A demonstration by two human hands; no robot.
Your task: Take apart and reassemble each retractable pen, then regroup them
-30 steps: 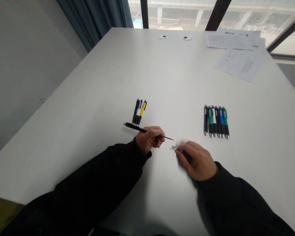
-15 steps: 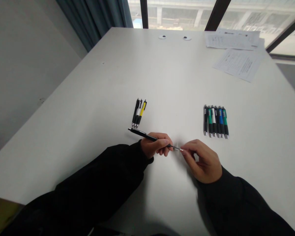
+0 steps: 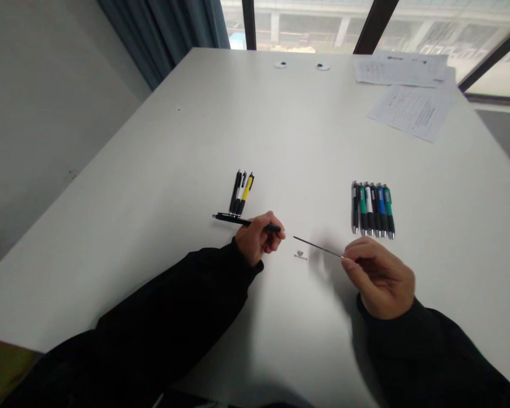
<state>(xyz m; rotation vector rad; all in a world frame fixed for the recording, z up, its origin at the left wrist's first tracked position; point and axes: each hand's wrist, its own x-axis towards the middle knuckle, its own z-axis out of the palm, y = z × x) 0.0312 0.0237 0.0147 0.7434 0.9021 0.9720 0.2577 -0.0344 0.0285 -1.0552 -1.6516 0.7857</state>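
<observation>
My left hand (image 3: 260,238) is closed round a black pen barrel (image 3: 232,219), its clicker end pointing left and its open front end to the right. Between thumb and fingertips, my right hand (image 3: 379,277) pinches one end of a thin dark ink refill (image 3: 317,246). The refill lies wholly outside the barrel, its free end a short way from the barrel's mouth. On the table below the gap are a small metal pen tip (image 3: 300,253) and a thin spring (image 3: 301,258).
Behind my left hand lie three pens, one of them a yellow pen (image 3: 247,190). Several more, including a blue pen (image 3: 381,207), stand in a row at right. Papers (image 3: 412,110) and two eye-shaped stickers (image 3: 281,64) lie on the far side of the white table (image 3: 280,124).
My right hand has moved right, drawing the refill fully out of the barrel. My left hand has shifted slightly up and left with the barrel, uncovering the small parts on the table.
</observation>
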